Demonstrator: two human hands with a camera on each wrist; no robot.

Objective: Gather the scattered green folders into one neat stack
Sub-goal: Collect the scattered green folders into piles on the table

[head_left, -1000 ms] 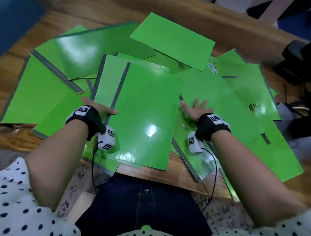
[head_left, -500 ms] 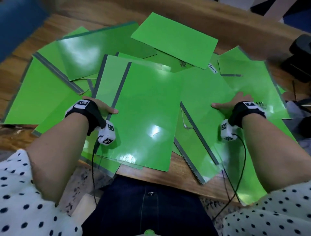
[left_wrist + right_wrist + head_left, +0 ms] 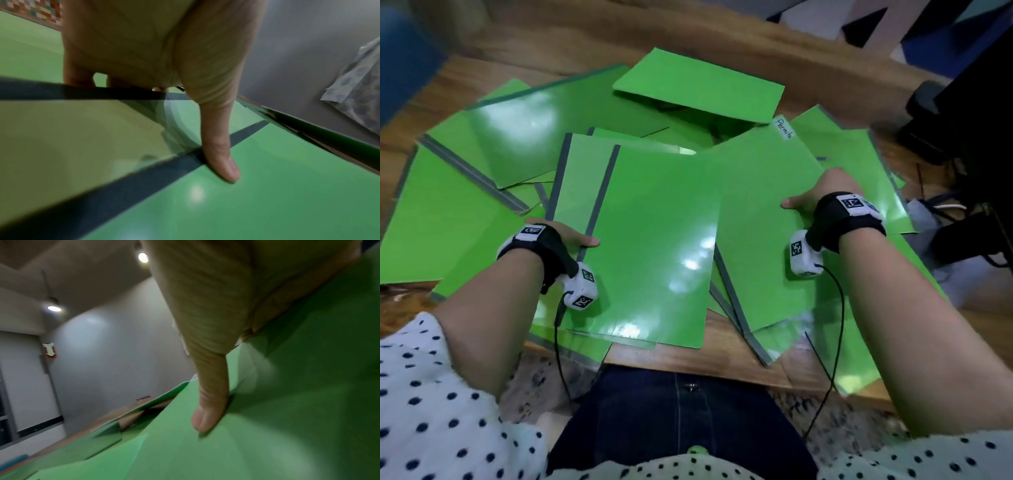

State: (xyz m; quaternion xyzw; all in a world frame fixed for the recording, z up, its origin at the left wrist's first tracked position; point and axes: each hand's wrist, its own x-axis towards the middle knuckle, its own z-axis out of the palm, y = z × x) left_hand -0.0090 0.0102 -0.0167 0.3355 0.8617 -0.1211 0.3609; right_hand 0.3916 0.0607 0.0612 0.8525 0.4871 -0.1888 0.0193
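Observation:
Several green folders lie scattered and overlapping on the wooden table. The near stack's top folder (image 3: 654, 240), with a dark spine strip, lies at the centre. My left hand (image 3: 575, 238) grips its left edge, thumb (image 3: 220, 146) pressed on top, fingers tucked under the edge. My right hand (image 3: 811, 197) pinches the right edge of the folder labelled "Permits" (image 3: 763, 212), thumb (image 3: 211, 399) on top of the green cover (image 3: 267, 426). That edge is raised off the folders below. The fingers under it are hidden.
More folders spread to the far side (image 3: 698, 85), the left (image 3: 441, 219) and the right (image 3: 866, 164). Some overhang the table's front edge (image 3: 688, 359). Black equipment and cables (image 3: 962, 137) sit at the right. A blue object (image 3: 404, 51) is at the upper left.
My right hand left the middle of the table, went right, took the "Permits" folder by its right edge and lifted it. My left hand kept its grip in place.

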